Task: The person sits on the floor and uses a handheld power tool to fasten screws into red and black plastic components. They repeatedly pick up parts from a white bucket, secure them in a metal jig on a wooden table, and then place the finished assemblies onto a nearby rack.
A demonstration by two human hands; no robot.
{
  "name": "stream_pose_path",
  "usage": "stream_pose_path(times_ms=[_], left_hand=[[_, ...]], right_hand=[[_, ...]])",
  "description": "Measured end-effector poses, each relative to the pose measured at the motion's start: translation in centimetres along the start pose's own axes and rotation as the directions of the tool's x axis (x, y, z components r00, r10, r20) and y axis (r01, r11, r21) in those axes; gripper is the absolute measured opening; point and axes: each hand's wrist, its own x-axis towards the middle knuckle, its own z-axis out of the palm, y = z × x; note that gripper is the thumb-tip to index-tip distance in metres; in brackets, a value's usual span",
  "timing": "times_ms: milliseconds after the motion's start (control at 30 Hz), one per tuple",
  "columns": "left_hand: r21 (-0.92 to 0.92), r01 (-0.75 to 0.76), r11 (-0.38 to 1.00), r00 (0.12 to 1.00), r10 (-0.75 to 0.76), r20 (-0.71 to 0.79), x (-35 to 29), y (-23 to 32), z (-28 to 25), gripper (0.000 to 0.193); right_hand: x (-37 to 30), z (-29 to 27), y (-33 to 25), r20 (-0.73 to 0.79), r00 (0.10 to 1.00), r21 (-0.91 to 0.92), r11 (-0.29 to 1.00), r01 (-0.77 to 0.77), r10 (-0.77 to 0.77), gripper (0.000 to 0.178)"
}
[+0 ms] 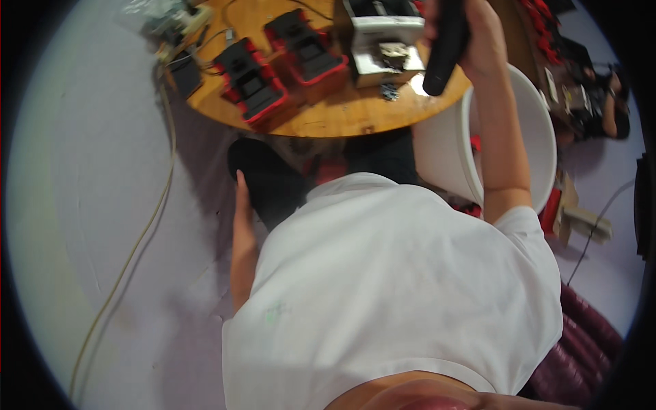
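Over the right edge of the round wooden table (342,127), my right hand (484,48) is closed around a long black object with a rounded end (447,51). The top of that object runs out of the picture, so its kind does not show. My left hand (240,186) is low at the left, beside my dark-clothed knee (263,174), and its fingers are mostly hidden. On the table, two black devices with red edges, one on the left (251,80) and one in the middle (306,48), stand left of an open box with white flaps (372,44).
A large white bucket (471,147) stands against the table's right side, under my right forearm. Small metallic pieces (389,92) lie by the box. A pale cable (147,236) trails down the floor at left. Another person (608,109) is at the far right.
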Motion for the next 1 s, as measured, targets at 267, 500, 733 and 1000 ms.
stream_pose_path(times_ms=[267,500,733,1000], left_hand=[[0.254,-0.641,0.725,0.743,0.501,0.444,-3.3,7.9,-2.5,0.062],[-0.226,-0.927,0.300,0.359,0.885,-0.295,-11.0,20.0,0.1,0.033],[0.127,-0.991,0.045,0.021,0.983,-0.184,-10.4,26.8,3.7,0.028],[0.226,-0.972,0.060,0.024,0.987,-0.158,-10.2,26.3,6.1,0.038]], right_hand=[[0.0,1.6,2.3,-0.116,0.920,-0.319,0.892,0.322,-0.374,0.033],[1.1,-1.0,6.4,-0.100,0.737,-0.353,0.717,0.602,-0.668,0.026],[0.3,-1.7,8.1,-0.144,0.748,-0.302,0.749,0.590,-0.648,0.024],[-0.5,-0.8,7.0,-0.196,0.786,-0.367,0.787,0.495,-0.586,0.025]])
